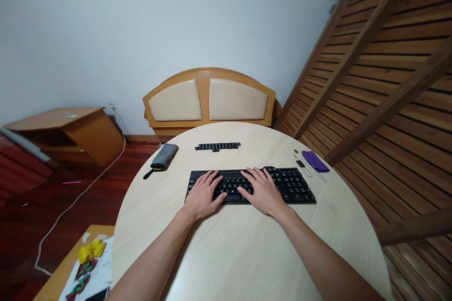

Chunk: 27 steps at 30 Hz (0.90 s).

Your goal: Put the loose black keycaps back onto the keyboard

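A black keyboard (296,186) lies across the middle of a round pale wooden table (247,254). My left hand (204,194) rests flat on its left keys, fingers spread and open. My right hand (261,190) lies flat on the middle keys, fingers stretched out, holding nothing. Beyond the keyboard, a row of loose black keycaps (217,146) sits on the table.
A grey pouch with a black strap (162,156) lies at the table's left. A purple cloth (315,160) and small tools (301,162) lie at the right. A wooden headboard (209,99) leans on the wall behind; slatted bed frame (388,80) at right. Low cabinet (67,134) at left.
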{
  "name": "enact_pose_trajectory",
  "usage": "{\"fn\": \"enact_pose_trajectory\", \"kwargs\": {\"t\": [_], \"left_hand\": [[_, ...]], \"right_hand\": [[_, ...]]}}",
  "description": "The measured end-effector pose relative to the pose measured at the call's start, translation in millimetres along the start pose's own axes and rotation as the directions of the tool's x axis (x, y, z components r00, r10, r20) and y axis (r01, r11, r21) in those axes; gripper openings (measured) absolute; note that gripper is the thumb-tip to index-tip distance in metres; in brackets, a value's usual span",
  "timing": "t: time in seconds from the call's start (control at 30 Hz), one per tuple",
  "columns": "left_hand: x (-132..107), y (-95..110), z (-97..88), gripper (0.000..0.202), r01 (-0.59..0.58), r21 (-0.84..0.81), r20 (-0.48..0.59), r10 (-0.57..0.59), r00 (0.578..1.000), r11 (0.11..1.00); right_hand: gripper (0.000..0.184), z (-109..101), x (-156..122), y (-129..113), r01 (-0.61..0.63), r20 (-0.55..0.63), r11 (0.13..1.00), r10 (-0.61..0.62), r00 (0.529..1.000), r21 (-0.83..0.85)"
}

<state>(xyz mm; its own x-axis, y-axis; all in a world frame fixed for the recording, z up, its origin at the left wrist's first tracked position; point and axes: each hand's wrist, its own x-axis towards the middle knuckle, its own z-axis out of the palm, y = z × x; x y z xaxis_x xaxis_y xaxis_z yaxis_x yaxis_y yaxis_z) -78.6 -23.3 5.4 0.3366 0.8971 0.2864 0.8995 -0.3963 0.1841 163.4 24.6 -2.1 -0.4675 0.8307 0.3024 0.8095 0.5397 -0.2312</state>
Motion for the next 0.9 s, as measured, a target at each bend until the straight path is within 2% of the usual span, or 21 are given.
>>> {"fn": "enact_pose_trajectory", "kwargs": {"t": [0.17,0.3,0.37,0.47,0.53,0.67,0.77,0.9], "left_hand": [[0,0,-0.8,0.054,0.019,-0.057,-0.004,-0.019,1.000,0.998],[12,-6,-6.6,0.045,0.099,-0.152,-0.023,-0.104,0.994,0.983],[24,-14,-10.7,0.041,0.160,-0.142,-0.025,-0.165,0.986,0.977],[52,-33,-13.4,0.040,0.251,-0.045,0.016,-0.250,0.968,0.967],[72,-49,-11.3,0.041,0.338,-0.001,0.055,-0.338,0.940,0.941],[106,-72,-0.8,0.043,0.400,0.043,0.099,-0.402,0.910,0.916],[120,-78,6.8,0.042,0.428,0.085,0.103,-0.435,0.895,0.900],[127,-78,13.4,0.046,0.425,0.111,0.096,-0.435,0.895,0.898]], "right_hand": [[0.058,0,0,1,0.000,0.005,1.000,0.000,1.000,0.011],[0.059,0,0,1,-0.002,0.010,1.000,0.001,1.000,0.011],[0.059,0,0,1,-0.006,0.017,1.000,0.005,1.000,0.010],[0.059,0,1,1,-0.005,0.025,1.000,0.004,1.000,0.014],[0.058,-1,0,1,-0.007,0.028,1.000,0.007,1.000,0.018],[0.059,-1,-1,0,-0.023,0.031,0.999,0.022,0.999,0.027],[0.058,-1,-1,1,-0.027,0.028,0.999,0.026,0.999,0.033],[0.058,0,-1,2,-0.022,0.023,0.999,0.021,1.000,0.039]]}}
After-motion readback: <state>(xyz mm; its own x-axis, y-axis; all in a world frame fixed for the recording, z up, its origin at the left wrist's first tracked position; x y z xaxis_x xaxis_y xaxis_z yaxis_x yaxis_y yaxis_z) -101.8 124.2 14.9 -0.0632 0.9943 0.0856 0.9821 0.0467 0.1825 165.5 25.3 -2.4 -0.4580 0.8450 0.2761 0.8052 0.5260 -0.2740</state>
